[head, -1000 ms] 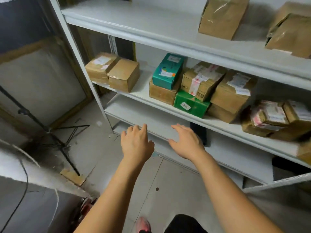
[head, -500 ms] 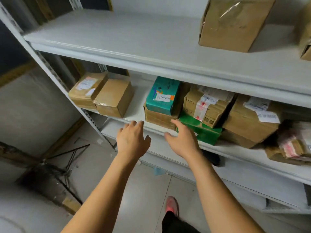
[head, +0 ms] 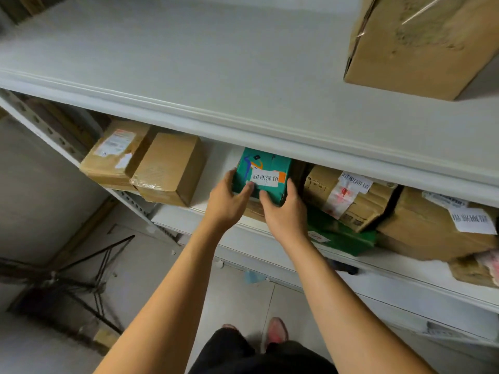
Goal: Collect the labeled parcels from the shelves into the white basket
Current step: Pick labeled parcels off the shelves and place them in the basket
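A teal box point(head: 266, 168) with a white label sits on the middle shelf point(head: 205, 209), stacked on a brown carton. My left hand point(head: 228, 202) grips its left side, thumb on the front face. My right hand point(head: 283, 211) grips its right side, fingers curled round the corner. To the right lie a labelled brown carton point(head: 348, 198) resting on a green box point(head: 340, 236), and another labelled carton point(head: 437, 225). The white basket is not in view.
Two brown cartons point(head: 167, 168) stand at the left end of the middle shelf. A large carton point(head: 415, 44) rests on the upper shelf point(head: 189, 63). A lower shelf point(head: 378, 282) juts out below. A black tripod point(head: 89, 271) stands on the floor at left.
I have stepped closer to the shelves. Both hands reached up and forward from below the shelf edge and took hold of the teal box from either side.
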